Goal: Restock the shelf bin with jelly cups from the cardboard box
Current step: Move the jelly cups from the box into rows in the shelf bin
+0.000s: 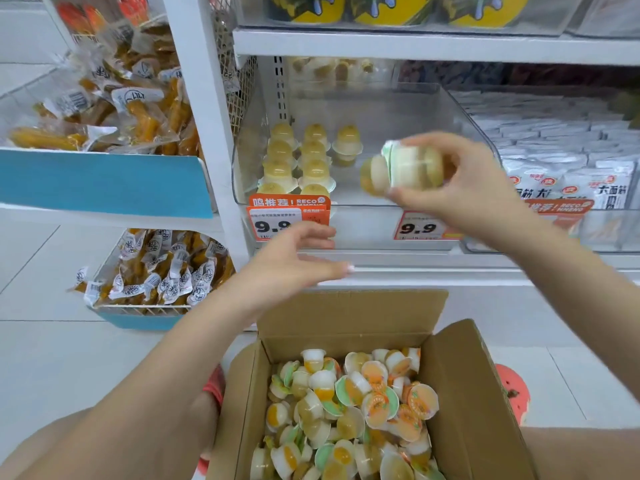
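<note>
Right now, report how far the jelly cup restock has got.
Done: a few rows of jelly cups stand at the clear bin's left. In hand: the right hand grips several cups at the bin; the left hand is empty. Left: the cardboard box remains well stocked.

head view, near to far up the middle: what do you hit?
cardboard box of loose jelly cups → left hand → right hand holding jelly cups → clear shelf bin

Cups (403, 169) in right hand (460, 188) blurred, count unclear; box (460, 393) cut off at bottom; tag (273, 225) partly behind left hand (294, 261).
</note>
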The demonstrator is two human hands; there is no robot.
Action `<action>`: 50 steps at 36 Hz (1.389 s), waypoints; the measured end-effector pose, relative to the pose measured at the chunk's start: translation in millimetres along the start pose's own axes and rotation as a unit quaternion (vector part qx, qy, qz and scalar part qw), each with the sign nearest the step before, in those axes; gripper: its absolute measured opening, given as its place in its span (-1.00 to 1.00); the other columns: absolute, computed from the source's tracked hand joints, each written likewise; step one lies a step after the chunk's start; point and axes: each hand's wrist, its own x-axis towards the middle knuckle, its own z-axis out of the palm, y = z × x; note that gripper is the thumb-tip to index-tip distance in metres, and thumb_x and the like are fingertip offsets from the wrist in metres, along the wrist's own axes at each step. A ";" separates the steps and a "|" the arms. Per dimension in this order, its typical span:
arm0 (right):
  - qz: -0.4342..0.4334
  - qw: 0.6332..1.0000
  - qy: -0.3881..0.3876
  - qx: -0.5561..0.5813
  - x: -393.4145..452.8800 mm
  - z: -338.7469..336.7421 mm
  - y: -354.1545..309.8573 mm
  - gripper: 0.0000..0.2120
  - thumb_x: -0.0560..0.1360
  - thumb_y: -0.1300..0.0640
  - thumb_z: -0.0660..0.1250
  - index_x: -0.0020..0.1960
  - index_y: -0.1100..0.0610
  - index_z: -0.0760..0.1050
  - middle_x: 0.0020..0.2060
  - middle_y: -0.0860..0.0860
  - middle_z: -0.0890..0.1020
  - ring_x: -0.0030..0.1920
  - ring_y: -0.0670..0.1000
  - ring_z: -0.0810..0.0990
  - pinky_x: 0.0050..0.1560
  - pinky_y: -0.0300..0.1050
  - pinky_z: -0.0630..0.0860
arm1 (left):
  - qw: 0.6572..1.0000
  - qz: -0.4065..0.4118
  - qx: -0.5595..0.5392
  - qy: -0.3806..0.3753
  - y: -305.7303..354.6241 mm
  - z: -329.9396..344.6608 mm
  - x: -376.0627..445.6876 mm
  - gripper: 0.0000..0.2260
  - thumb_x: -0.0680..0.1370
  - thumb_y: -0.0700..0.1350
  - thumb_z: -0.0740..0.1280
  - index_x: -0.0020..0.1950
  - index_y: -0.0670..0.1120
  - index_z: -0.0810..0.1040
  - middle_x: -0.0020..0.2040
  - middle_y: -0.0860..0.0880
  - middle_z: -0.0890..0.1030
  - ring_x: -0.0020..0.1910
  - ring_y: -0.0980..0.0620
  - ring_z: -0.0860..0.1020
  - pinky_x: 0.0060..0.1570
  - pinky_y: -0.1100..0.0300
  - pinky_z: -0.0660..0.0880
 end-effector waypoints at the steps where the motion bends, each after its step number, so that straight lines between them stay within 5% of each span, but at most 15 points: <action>1: 0.007 0.998 -0.006 -0.066 21.5 -2.1 -0.7 -0.54 0.25 0.02 0.54 0.13 -0.05 0.55 -0.06 -0.05 0.58 -0.15 -0.13 0.53 -0.17 -0.33 0.42 | 0.999 0.002 0.044 0.030 -1.9 -5.5 5.5 -0.56 0.36 -0.06 0.52 0.21 0.02 0.50 0.14 0.08 0.59 0.02 0.15 0.60 0.00 0.22 0.55; 5: 0.040 0.961 -0.098 -0.255 98.7 20.7 15.6 -0.49 0.26 -0.06 0.53 0.12 0.16 0.57 -0.06 0.05 0.59 -0.04 0.05 0.55 -0.09 -0.16 0.43 | 0.991 0.001 0.126 0.048 -6.2 -20.1 22.1 -0.66 0.43 -0.14 0.48 0.17 -0.04 0.51 0.08 0.07 0.57 -0.07 0.26 0.50 -0.21 0.55 0.39; 9: 0.062 0.921 -0.179 -0.339 138.1 57.5 42.3 -0.44 0.32 -0.06 0.51 0.18 0.23 0.48 0.01 0.10 0.58 0.06 0.14 0.56 -0.09 -0.12 0.45 | 0.985 -0.001 0.160 0.069 -10.7 -22.3 33.3 -0.66 0.41 -0.14 0.48 0.14 0.00 0.48 0.16 0.06 0.53 0.09 0.11 0.49 0.04 0.29 0.39; 15: 0.073 0.930 -0.182 -0.311 153.0 85.7 68.8 -0.58 0.35 0.00 0.46 0.10 0.21 0.51 0.00 0.13 0.62 0.00 0.16 0.59 -0.11 -0.13 0.47 | 0.972 0.021 0.220 0.081 -13.8 -21.4 41.1 -0.65 0.43 -0.06 0.46 0.18 0.00 0.48 0.10 0.11 0.51 0.10 0.17 0.46 0.00 0.37 0.32; 22: 0.117 0.967 -0.121 -0.189 160.4 88.4 87.3 -0.32 0.30 0.04 0.54 0.32 0.15 0.34 0.19 0.08 0.53 0.15 0.10 0.53 -0.06 -0.18 0.39 | 0.969 0.013 0.232 0.084 -13.3 -16.8 41.0 -0.59 0.43 -0.01 0.47 0.23 0.00 0.44 0.24 0.03 0.47 0.24 0.08 0.43 0.20 0.21 0.40; 33: 0.124 0.984 -0.089 -0.087 161.2 93.2 101.7 -0.46 0.30 0.13 0.56 0.21 0.13 0.44 0.11 0.05 0.55 -0.04 0.01 0.51 -0.10 -0.19 0.40 | 0.967 0.007 0.239 0.090 -12.6 -11.4 38.0 -0.56 0.43 -0.01 0.46 0.24 0.00 0.41 0.26 0.03 0.41 0.25 0.08 0.41 0.26 0.14 0.38; 50: 0.112 0.989 -0.071 -0.066 161.9 96.7 110.8 -0.53 0.24 0.01 0.59 0.04 0.03 0.45 -0.01 -0.01 0.61 -0.03 0.03 0.60 0.02 -0.10 0.52 | 0.967 0.004 0.236 0.095 -12.6 -10.7 38.5 -0.56 0.42 -0.03 0.47 0.24 -0.01 0.42 0.25 0.02 0.41 0.24 0.07 0.42 0.27 0.09 0.39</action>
